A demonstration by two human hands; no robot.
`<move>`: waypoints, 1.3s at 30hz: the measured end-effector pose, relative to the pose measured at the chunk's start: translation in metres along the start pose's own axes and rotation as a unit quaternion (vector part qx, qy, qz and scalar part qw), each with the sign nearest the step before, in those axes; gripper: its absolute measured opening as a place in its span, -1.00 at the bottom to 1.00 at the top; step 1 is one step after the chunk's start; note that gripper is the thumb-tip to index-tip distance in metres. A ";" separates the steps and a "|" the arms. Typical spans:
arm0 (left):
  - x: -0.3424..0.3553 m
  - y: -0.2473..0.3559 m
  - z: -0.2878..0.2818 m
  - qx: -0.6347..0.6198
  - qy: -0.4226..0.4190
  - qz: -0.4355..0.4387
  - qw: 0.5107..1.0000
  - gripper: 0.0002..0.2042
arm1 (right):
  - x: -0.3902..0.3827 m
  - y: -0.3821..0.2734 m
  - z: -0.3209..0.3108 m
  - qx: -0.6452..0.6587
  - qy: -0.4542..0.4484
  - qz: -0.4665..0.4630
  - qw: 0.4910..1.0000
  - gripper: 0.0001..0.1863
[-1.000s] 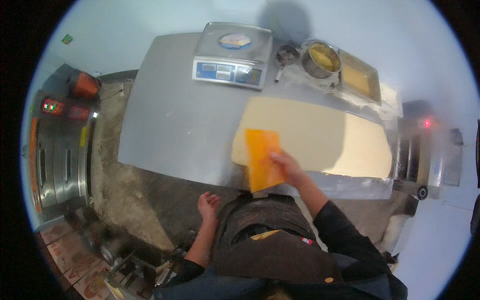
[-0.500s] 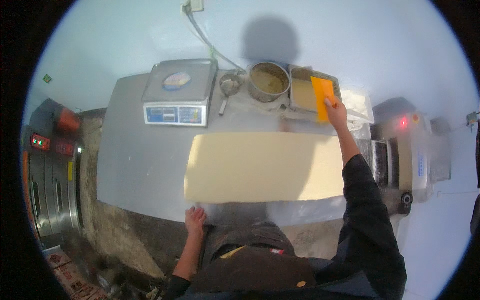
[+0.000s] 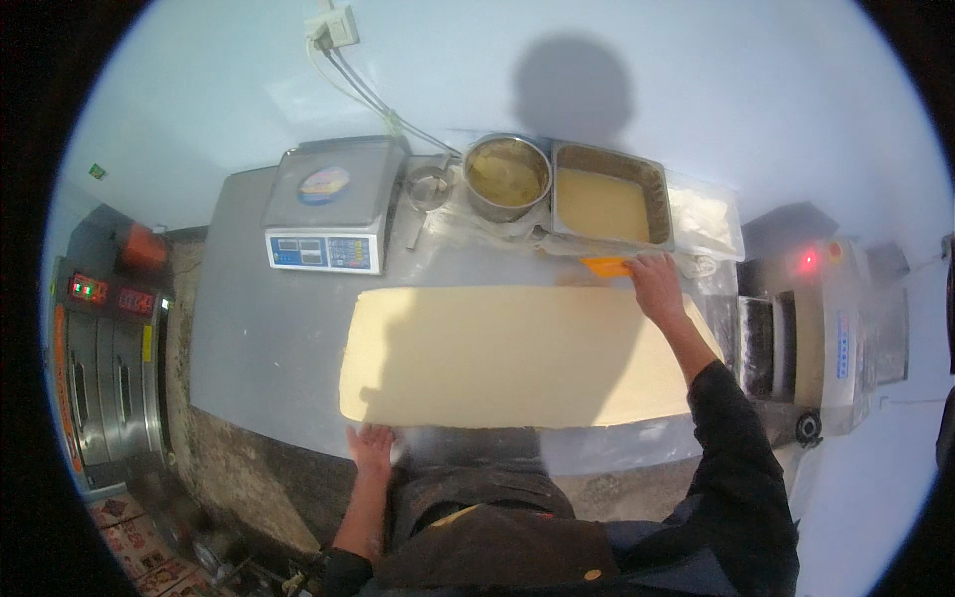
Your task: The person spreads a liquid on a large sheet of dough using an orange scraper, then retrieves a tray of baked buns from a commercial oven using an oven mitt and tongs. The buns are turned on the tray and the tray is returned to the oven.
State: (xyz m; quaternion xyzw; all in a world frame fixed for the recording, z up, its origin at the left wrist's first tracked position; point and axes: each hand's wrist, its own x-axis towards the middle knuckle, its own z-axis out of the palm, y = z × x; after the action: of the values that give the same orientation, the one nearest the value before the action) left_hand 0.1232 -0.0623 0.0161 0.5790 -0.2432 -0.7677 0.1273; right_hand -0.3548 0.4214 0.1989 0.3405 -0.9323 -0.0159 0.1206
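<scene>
My right hand (image 3: 659, 284) grips an orange dough scraper (image 3: 603, 267), now low over the table, just in front of a rectangular metal pan (image 3: 659, 195). That pan holds a pale yellow layer of something. Below the scraper, a wide sheet of pale dough (image 3: 487, 358) lies flat on the grey table (image 3: 254, 338). My left hand (image 3: 371, 444) rests at the table's near edge, by the dough's near left corner. Its fingers point forward, slightly apart, and hold nothing.
Along the back stand a digital scale (image 3: 324, 209), a long-handled metal scoop (image 3: 430, 189), a round metal pot (image 3: 508, 207) and white powder (image 3: 704, 217) on clear plastic. An oven (image 3: 109, 363) is at far left, a machine with a red light (image 3: 828, 323) at right.
My right hand has brought the scraper from above the pan down toward me, turning it from upright to nearly flat. My left hand stays by the near edge. The whole view has shifted slightly.
</scene>
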 end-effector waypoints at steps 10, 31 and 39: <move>0.007 0.001 -0.020 0.029 -0.066 -0.006 0.997 -0.24 | 0.003 -0.190 -0.012 0.224 -0.038 0.046 0.973 -0.68; 0.015 0.077 -0.264 0.020 0.020 0.048 0.998 -0.60 | 0.008 -0.600 0.010 0.175 -0.191 -0.227 0.939 -0.64; 0.026 0.102 -0.259 0.068 -0.019 0.043 0.997 -0.64 | 0.063 -0.569 -0.023 0.207 -0.217 -0.168 0.939 -0.59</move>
State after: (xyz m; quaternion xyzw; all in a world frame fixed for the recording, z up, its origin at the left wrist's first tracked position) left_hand 0.3527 -0.2195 -0.0072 0.5603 -0.3223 -0.7541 0.1160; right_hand -0.0368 -0.0541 0.1708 0.4975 -0.8480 0.0842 -0.1619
